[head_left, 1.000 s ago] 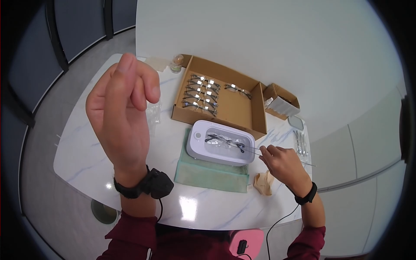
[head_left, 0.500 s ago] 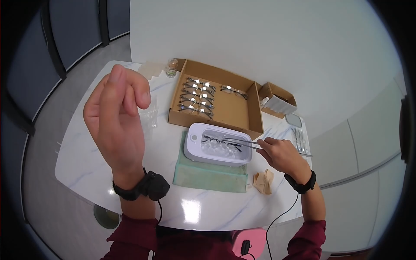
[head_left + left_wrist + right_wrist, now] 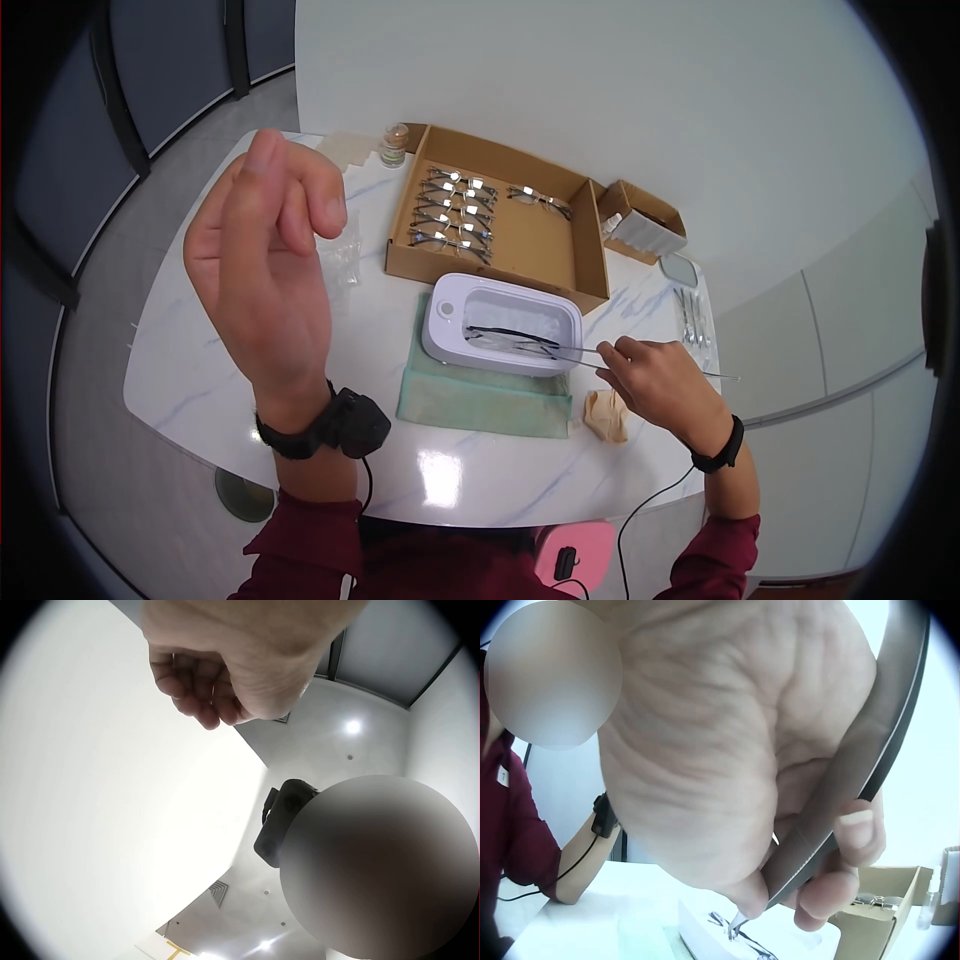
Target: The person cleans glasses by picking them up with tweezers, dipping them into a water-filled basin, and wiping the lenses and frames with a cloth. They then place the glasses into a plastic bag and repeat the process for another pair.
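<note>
A: What is at the far left?

B: The left hand (image 3: 265,260), raised above the bench (image 3: 520,490), palm turned up. Its fingers are loosely curled in and it has hold of nothing.

A: And just past it?

B: A clear plastic bag (image 3: 343,258), with a small jar (image 3: 394,145) farther back.

A: What's next?

B: A shallow cardboard box (image 3: 545,245). A column of glasses (image 3: 453,215) lies at its left, and a separate pair (image 3: 540,200) at its upper right.

A: Nearer the person?

B: A white basin (image 3: 500,361), standing partly on a green cloth (image 3: 485,408).

A: Where are the dark-framed glasses (image 3: 510,338)?

B: At the basin's opening, towards its near side. I can't tell how deep they sit.

A: Does anything reach them?

B: Yes, long metal tweezers (image 3: 577,349), their tips at the right end of the frame.

A: Who has those?

B: The right hand (image 3: 655,385); its fingers and thumb are closed round the shafts, over the bench just right of the basin.

A: And around it?

B: A crumpled beige cloth (image 3: 606,415) near its fingers, a smaller box (image 3: 612,195) farther back, and wrapped metal tools (image 3: 692,318) on the right.
</note>
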Tool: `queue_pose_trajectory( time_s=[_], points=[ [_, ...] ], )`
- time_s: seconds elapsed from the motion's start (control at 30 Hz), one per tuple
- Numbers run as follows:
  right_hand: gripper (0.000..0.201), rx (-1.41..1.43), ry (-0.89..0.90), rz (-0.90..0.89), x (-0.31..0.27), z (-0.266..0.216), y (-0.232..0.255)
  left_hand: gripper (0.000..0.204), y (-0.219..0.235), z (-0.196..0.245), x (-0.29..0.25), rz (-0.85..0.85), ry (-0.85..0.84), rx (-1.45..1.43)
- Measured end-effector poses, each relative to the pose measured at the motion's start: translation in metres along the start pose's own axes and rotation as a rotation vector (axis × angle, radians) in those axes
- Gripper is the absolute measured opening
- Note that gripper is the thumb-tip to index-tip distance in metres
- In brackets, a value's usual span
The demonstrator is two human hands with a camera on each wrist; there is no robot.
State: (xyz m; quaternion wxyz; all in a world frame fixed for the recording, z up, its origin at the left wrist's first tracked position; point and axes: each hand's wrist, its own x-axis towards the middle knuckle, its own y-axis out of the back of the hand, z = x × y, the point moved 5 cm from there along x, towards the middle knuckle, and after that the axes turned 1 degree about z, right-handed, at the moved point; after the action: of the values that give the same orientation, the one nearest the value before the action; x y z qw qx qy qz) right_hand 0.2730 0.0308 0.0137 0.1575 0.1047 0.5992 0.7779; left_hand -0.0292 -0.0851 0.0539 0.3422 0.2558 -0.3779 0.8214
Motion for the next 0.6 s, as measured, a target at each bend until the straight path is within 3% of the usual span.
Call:
queue_pose_trajectory(
  time_s=[0.17, 0.27, 0.6],
  points=[
    [0.017, 0.14, -0.021, -0.077, 0.006, 0.011, -0.002, 0.043, 0.001, 0.001, 0.0, 0.002, -0.008, 0.008],
    [0.016, 0.173, -0.034, -0.033, 0.012, 0.021, -0.007, 0.043, 0.0, 0.003, 0.001, 0.001, 0.005, 0.003],
    [0.018, 0.049, -0.063, 0.042, 0.015, 0.026, -0.025, 0.043, 0.002, 0.002, 0.002, -0.003, -0.005, 0.02]
  ],
)
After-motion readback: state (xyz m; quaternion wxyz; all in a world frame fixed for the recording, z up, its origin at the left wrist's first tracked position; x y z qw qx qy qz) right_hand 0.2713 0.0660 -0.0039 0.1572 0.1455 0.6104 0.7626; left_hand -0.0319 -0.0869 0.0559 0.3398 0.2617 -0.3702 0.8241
